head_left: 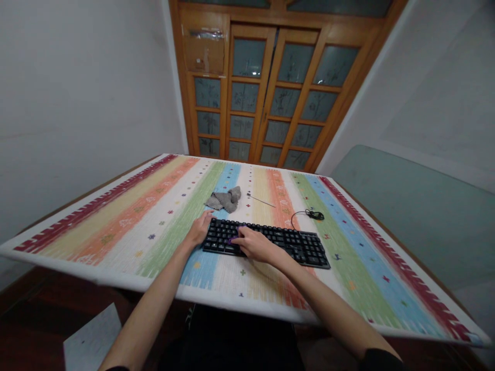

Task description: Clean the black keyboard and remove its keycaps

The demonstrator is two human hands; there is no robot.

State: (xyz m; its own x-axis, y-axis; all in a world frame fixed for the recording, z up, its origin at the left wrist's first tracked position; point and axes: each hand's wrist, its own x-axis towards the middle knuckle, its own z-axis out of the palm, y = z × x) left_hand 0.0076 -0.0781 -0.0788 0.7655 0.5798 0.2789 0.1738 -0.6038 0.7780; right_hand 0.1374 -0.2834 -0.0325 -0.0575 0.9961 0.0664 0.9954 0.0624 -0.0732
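A black keyboard (278,238) lies on the striped tablecloth. My left hand (200,228) rests against its left end, gripping the upper left corner with the fingers. Over the left-middle keys, my right hand (253,243) is closed on a small purple thing (234,240), mostly covered by the fingers, so its kind is unclear. Just behind the keyboard's left part sits a crumpled grey cloth (225,200). To the right of that cloth lies a thin dark stick (263,200) with a small tip. The keyboard's coiled black cable (314,214) is behind its right end.
The colourful striped tablecloth (162,206) covers a large table. A pale greenish panel (417,206) stands along the right side. Wooden doors with glass panes (266,93) are beyond the far edge. A light-coloured flat surface (93,337) shows below the table at the left.
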